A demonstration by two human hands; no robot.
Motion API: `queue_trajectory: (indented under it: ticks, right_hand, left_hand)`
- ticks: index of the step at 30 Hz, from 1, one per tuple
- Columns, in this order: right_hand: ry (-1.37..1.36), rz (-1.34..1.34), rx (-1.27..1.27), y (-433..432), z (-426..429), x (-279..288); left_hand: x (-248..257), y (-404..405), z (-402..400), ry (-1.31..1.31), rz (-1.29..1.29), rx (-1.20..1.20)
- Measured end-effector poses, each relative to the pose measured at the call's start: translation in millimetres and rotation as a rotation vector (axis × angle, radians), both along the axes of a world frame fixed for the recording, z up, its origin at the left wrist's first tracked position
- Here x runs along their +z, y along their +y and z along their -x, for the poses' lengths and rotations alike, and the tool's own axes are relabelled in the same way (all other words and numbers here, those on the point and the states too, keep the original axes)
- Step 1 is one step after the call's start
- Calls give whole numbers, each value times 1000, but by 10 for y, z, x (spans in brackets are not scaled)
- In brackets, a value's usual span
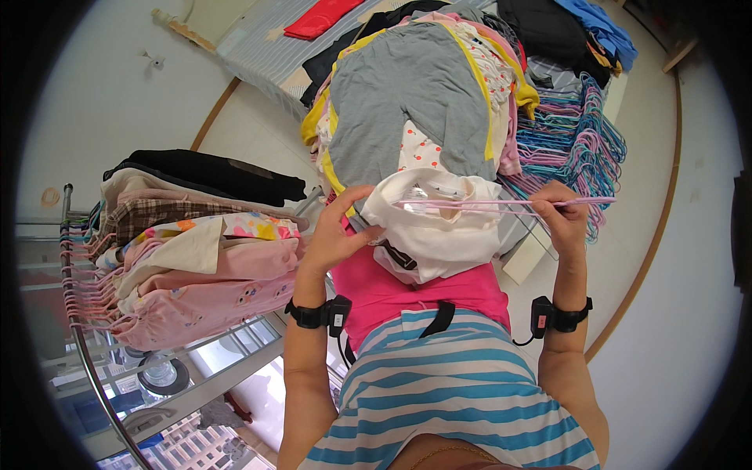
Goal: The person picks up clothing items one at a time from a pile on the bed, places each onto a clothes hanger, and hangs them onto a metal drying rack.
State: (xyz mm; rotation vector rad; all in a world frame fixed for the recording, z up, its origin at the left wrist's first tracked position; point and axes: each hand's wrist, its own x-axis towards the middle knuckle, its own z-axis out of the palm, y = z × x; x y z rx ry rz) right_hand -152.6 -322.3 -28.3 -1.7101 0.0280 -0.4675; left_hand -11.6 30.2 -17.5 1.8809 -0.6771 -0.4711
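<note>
A white garment (452,241) is bunched in front of me, its ribbed neck opening facing up. My left hand (343,226) grips the left side of that opening between thumb and fingers. In my right hand (561,217) is a pink clothes hanger (499,203), held near its hook end. The hanger's far end reaches through the neck opening into the garment. Just beyond lie grey pants (388,100) with yellow edges of cloth beneath them, on top of a pile of clothes. White fabric with red dots (418,148) shows between the pant legs.
To the left, a metal clothes rack (79,346) holds several garments on hangers, pink trousers (205,311) nearest. Many coloured hangers (564,141) are heaped right of the pile. Dark clothes (537,35) and a red cloth (320,17) lie on the striped bed (249,53).
</note>
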Motion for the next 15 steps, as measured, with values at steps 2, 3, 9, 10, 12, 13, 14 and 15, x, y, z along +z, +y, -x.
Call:
queue_trajectory:
  ticks: [2,3,9,10,12,13,14,15]
  right_hand:
    - [-31,-122,-57,-55,36,-126]
    - [-33,-120,-55,-75,46,-168]
    - [-30,-327,-42,-143,80,-376]
    - [-32,-360,-33,-154,79,-406]
    - [-38,-394,-23,-162,77,-451]
    - [-29,-418,-12,-162,76,-467]
    - [-20,-443,-1,-162,72,-474]
    - [-22,-443,-3,-169,69,-477]
  left_hand:
    - [-76,-32,-7,25,71,-4]
    - [-117,-56,3,51,141,-9]
    - [-245,-300,154,362,366,99]
    - [-186,-361,181,363,366,97]
    - [-70,-445,218,191,264,55]
    - [-110,-417,213,188,264,55]
    - [-195,-359,198,202,116,-15]
    - [-224,-320,183,217,-31,-87]
